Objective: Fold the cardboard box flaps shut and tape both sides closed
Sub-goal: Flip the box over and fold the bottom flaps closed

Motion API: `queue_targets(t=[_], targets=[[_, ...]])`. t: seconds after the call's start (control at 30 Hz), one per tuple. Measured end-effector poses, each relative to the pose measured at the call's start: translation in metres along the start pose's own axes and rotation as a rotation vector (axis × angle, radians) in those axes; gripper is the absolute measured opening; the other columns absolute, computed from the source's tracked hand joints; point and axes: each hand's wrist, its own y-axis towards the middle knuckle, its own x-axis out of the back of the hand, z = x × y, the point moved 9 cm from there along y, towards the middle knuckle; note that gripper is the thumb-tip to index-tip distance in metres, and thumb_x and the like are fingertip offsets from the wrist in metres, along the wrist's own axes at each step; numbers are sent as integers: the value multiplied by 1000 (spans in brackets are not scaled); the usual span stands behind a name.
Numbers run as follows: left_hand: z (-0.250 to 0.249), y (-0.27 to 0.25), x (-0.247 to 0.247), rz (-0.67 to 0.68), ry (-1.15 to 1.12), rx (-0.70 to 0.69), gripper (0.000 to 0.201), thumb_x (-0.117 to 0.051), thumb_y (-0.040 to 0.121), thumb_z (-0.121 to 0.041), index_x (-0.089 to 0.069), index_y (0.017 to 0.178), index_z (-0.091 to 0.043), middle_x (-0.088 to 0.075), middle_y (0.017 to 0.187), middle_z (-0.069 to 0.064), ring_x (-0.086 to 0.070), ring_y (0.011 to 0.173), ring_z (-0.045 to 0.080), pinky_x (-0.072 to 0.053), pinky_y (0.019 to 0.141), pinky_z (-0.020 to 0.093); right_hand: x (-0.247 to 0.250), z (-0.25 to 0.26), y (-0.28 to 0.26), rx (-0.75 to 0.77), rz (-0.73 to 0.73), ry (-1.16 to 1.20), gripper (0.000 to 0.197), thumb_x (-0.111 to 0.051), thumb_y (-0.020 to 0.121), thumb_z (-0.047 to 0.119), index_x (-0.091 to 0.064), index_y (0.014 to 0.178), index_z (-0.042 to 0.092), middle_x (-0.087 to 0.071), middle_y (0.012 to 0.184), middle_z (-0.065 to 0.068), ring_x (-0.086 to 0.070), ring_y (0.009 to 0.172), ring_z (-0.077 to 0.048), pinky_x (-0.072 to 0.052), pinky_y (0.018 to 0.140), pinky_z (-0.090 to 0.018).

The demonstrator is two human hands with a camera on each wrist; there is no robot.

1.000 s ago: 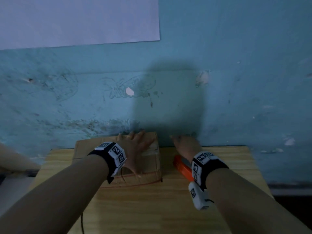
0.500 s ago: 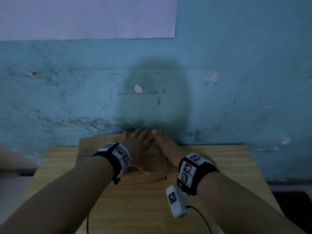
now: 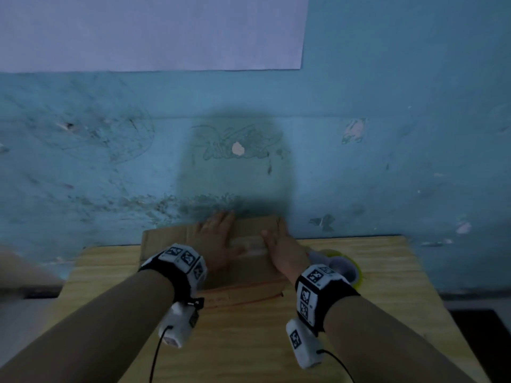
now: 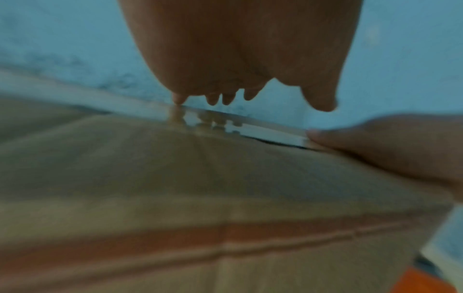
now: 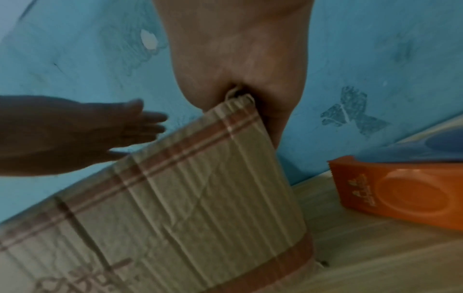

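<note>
A brown cardboard box (image 3: 249, 275) with red stripes stands on the wooden table (image 3: 387, 277), against the blue wall. A shiny strip of clear tape (image 3: 250, 243) runs across its top. My left hand (image 3: 217, 236) lies flat on the top, straight fingertips (image 4: 179, 100) touching the tape (image 4: 270, 132). My right hand (image 3: 282, 251) rests over the box's top right edge with its thumb (image 4: 375, 146) on the tape. The right wrist view shows the palm (image 5: 238, 49) pressed over the box corner (image 5: 238, 103), with the fingers hidden.
An orange tape dispenser (image 3: 341, 262) with a yellowish roll lies on the table just right of the box, also visible in the right wrist view (image 5: 400, 194). The wall (image 3: 359, 175) stands directly behind the box. Bare tabletop lies in front.
My right hand left the orange dispenser on the table and moved left onto the box top beside the left hand. The left hand stayed flat on the box.
</note>
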Motion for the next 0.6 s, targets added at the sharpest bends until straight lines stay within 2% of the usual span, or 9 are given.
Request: queue_targets(t=[0.07, 0.17, 0.27, 0.33, 0.4, 0.43, 0.47, 0.53, 0.6], targets=[[48, -11, 8, -63, -46, 247, 89, -32, 86, -69, 4, 153, -24, 5, 163, 4, 0, 151, 23, -6, 120, 51, -1, -3, 3, -14, 0, 32, 70, -31, 100, 45, 1, 153, 13, -44, 145, -19, -47, 131, -33, -38, 107, -36], [103, -38, 6, -122, -192, 554, 88, -40, 90, -59, 7, 153, -20, 8, 162, 9, 4, 150, 30, -11, 118, 57, -3, -1, 5, -21, -12, 76, 69, -32, 100, 46, -2, 154, 14, -39, 149, -18, -43, 133, -34, -34, 109, -37], [137, -53, -7, -145, -489, 722, 85, -50, 93, -44, 0, 154, -13, -8, 159, 20, -16, 145, 40, -23, 116, 49, -3, 3, 3, -12, -35, 90, 66, -30, 100, 46, -5, 153, 16, -39, 149, -16, -44, 132, -33, -35, 107, -36], [153, -55, -14, -109, -619, 772, 62, -45, 99, -29, -19, 149, -4, -33, 149, 25, -38, 135, 40, -37, 103, 42, -1, 3, 2, -16, -51, 92, 63, -26, 101, 45, -8, 153, 14, -38, 150, -16, -43, 133, -33, -34, 108, -36], [156, -53, -14, -10, -624, 729, 33, -30, 104, -17, -49, 125, 0, -55, 125, 21, -49, 128, 34, -43, 90, 32, -1, 2, 3, -46, -70, 84, 62, -24, 102, 43, -12, 152, 9, -34, 152, -16, -38, 137, -32, -31, 109, -34], [161, -52, -16, 20, -613, 732, 34, -26, 105, -15, -55, 115, 0, -58, 118, 19, -51, 126, 32, -45, 84, 29, -1, 2, 3, -70, -73, 73, 62, -24, 102, 42, -13, 152, 6, -31, 154, -16, -36, 138, -32, -30, 110, -33], [161, -51, -20, 57, -626, 699, 37, -26, 105, -17, -56, 118, 1, -59, 122, 20, -51, 126, 33, -45, 75, 25, -1, 1, 3, -89, -73, 58, 62, -24, 102, 41, -14, 151, 4, -30, 154, -16, -34, 139, -32, -30, 110, -33], [163, -50, -22, 50, -709, 635, 46, -30, 104, -26, -50, 132, 5, -52, 136, 25, -48, 129, 36, -34, 59, 16, -2, 1, 3, -143, -67, 20, 62, -24, 103, 40, -18, 149, -1, -32, 152, -19, -37, 137, -34, -33, 108, -35], [169, -44, -27, 39, -793, 620, 52, -31, 104, -32, -47, 135, 6, -48, 141, 25, -45, 131, 37, -32, 58, 18, -2, 1, 4, -192, -55, -13, 58, -23, 103, 39, -31, 140, -5, -44, 140, -25, -48, 125, -37, -40, 97, -37]])
